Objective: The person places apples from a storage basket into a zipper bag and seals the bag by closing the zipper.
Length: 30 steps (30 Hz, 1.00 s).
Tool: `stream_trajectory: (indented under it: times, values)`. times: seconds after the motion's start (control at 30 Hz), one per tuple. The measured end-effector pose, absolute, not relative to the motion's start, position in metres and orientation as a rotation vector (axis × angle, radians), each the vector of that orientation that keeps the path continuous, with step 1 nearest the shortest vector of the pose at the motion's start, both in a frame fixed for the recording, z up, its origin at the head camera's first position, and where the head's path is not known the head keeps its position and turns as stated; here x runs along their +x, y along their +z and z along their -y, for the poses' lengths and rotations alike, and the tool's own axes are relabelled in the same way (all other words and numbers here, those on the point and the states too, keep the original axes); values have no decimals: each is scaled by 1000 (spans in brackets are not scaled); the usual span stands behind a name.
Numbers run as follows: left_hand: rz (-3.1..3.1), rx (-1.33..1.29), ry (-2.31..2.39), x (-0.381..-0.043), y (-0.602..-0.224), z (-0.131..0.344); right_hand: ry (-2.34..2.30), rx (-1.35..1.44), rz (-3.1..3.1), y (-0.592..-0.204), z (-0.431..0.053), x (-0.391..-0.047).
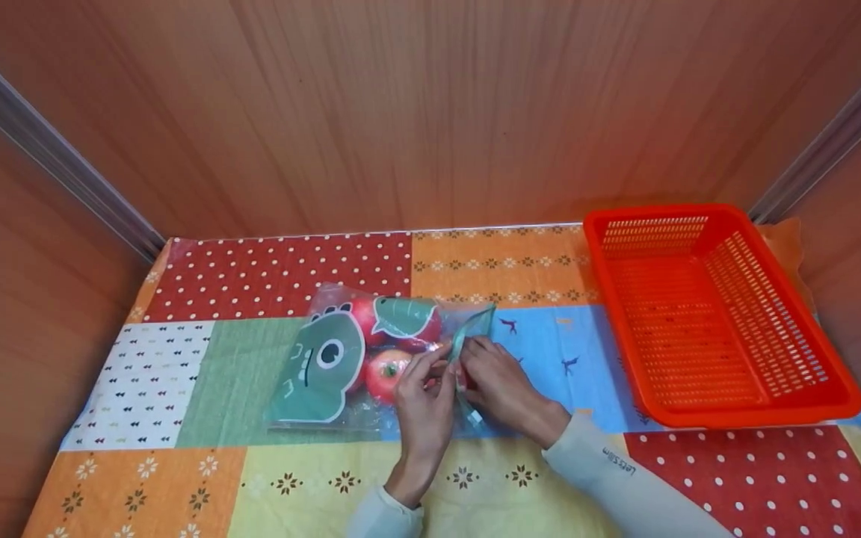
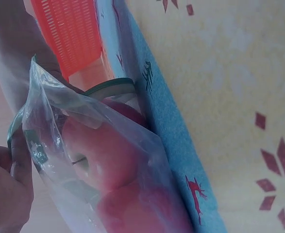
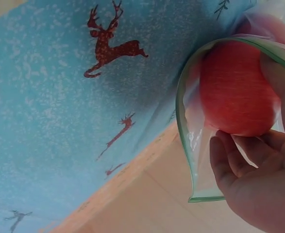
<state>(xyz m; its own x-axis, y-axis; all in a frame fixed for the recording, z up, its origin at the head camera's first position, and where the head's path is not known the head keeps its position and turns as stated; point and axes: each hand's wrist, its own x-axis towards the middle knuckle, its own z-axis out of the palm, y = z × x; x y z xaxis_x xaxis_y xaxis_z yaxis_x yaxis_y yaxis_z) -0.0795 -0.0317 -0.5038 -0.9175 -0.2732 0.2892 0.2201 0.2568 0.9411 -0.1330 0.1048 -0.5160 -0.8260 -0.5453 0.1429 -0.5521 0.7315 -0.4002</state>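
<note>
A clear zip bag (image 1: 318, 370) with a green cartoon print lies on the patchwork cloth, its green-edged mouth facing right. Several red apples (image 1: 387, 376) are inside it. My left hand (image 1: 424, 411) pinches the rim of the mouth between thumb and fingers, lifting it in the left wrist view. At the opening, my right hand (image 1: 507, 385) holds a red apple (image 3: 237, 92), its fingers under it and its thumb on the side, within the green rim (image 3: 180, 114) in the right wrist view. The head view mostly hides that apple behind the hands.
An orange-red plastic basket (image 1: 797, 412) with slotted walls stands at the right on the cloth. Wooden panels (image 1: 430, 112) close off the back and both sides. The patchwork cloth (image 1: 311, 486) spreads under everything.
</note>
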Motion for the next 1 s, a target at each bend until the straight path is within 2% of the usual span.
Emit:
stream_trajectory:
  times: [1.0]
  values:
    - [2067,57,-1726,-80,-502,33,813,1043,2774,-529,-96,-148]
